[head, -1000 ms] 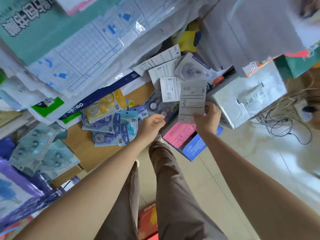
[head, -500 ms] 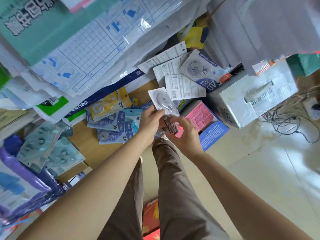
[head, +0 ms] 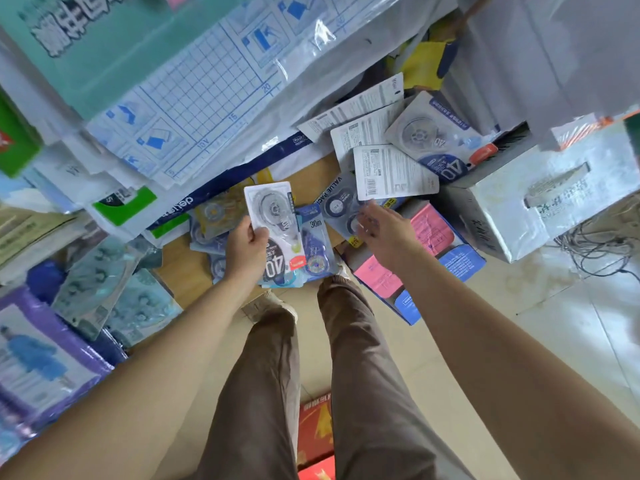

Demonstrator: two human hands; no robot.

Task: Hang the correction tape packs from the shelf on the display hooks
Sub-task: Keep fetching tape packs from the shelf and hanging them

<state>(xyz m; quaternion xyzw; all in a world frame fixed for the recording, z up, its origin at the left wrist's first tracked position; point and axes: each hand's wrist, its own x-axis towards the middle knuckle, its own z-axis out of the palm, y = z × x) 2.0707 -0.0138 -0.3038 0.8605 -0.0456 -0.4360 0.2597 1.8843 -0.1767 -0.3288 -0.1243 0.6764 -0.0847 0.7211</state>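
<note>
Lengthwise, the pack (head: 273, 216) runs away from the person, with its white end toward the back of the shelf (head: 183, 268) and its printed "40" nearest the wrist. The left hand (head: 246, 252) holds it above the shelf, fingers and thumb pinching its lower left edge. The right hand (head: 384, 230) hovers with fingers spread and holds nothing, over a second pack (head: 337, 202) marked "VALUE PACK". A blue pack (head: 316, 237) reads "30m".

Tape packs (head: 391, 171) on wooden shelf (head: 181, 270)
</note>
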